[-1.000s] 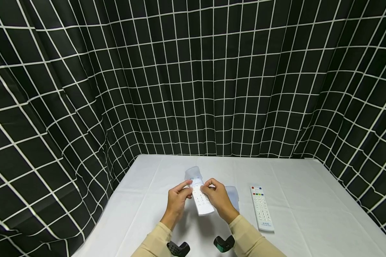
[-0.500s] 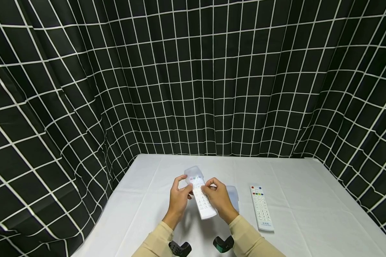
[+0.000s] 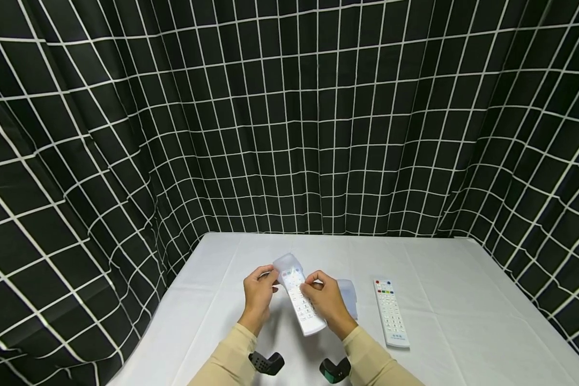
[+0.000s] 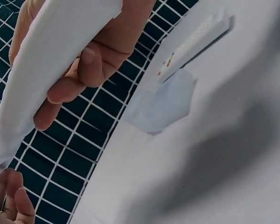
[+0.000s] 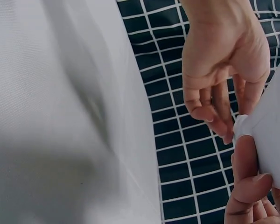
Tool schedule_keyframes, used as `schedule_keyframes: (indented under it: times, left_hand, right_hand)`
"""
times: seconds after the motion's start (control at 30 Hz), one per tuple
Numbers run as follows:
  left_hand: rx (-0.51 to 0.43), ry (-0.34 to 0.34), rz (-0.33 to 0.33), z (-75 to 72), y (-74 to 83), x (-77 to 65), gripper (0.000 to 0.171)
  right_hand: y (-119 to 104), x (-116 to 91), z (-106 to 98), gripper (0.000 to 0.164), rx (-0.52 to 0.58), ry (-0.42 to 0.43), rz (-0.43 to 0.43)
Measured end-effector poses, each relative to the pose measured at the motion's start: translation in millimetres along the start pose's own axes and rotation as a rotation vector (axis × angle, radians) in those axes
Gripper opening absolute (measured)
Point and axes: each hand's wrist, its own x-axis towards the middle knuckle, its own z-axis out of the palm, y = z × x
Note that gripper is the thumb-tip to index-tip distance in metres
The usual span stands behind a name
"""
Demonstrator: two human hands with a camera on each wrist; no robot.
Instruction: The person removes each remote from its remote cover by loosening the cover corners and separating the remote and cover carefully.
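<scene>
In the head view a white remote control [image 3: 306,317] is held above the table, tilted, its upper end inside a translucent soft sleeve [image 3: 287,262]. My left hand [image 3: 259,294] pinches the sleeve's left edge near its far end. On the other side my right hand [image 3: 329,301] grips the remote and sleeve, thumb and index finger pinching around the sleeve's lower edge. The left wrist view shows the remote's plain underside [image 4: 46,60], with fingers of the right hand [image 4: 95,65] curled beneath. In the right wrist view the left hand [image 5: 224,56] meets the sleeve's bunched edge [image 5: 242,125].
A second translucent sleeve [image 3: 348,298] lies flat on the white-covered table [image 3: 444,300], partly behind the right hand. To its right lies another white remote with coloured buttons [image 3: 391,316]. A black curtain with white grid lines [image 3: 318,134] surrounds the table.
The held remote has swung slightly, its lower end moving toward me and to the right. My left hand has moved left and now pinches the sleeve's side. The right hand keeps its hold.
</scene>
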Motion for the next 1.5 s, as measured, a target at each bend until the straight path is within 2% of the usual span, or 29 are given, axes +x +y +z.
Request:
schedule_keyframes:
  times: [0.13, 0.37, 0.53, 0.7, 0.97, 1.5]
  left_hand:
    - [0.005, 0.032, 0.014, 1.6, 1.6, 2.9, 0.015]
    - [0.005, 0.131, 0.008, 1.1, 2.6, 10.6, 0.015]
    - [-0.015, 0.162, 0.008, -1.0, 4.0, 15.7, 0.015]
    - [-0.046, 0.176, 0.002, -1.5, 4.7, 18.8, 0.014]
    - [-0.059, 0.185, 0.003, -1.2, 4.2, 22.0, 0.013]
    - [-0.104, 0.182, -0.038, -7.7, 7.8, 27.2, 0.015]
  right_hand:
    - [0, 0, 0, 0.011, -0.009, -0.022, -0.004]
    - [-1, -2, 2, 0.011, -0.027, -0.057, -0.027]
    - [-2, -3, 2, 0.01, -0.027, -0.083, -0.034]
    - [-8, -5, 0, 0.008, -0.019, -0.109, -0.024]
    - [-35, -21, 1, 0.007, -0.043, -0.127, -0.032]
    - [-33, -23, -1, 0.006, -0.044, -0.152, -0.035]
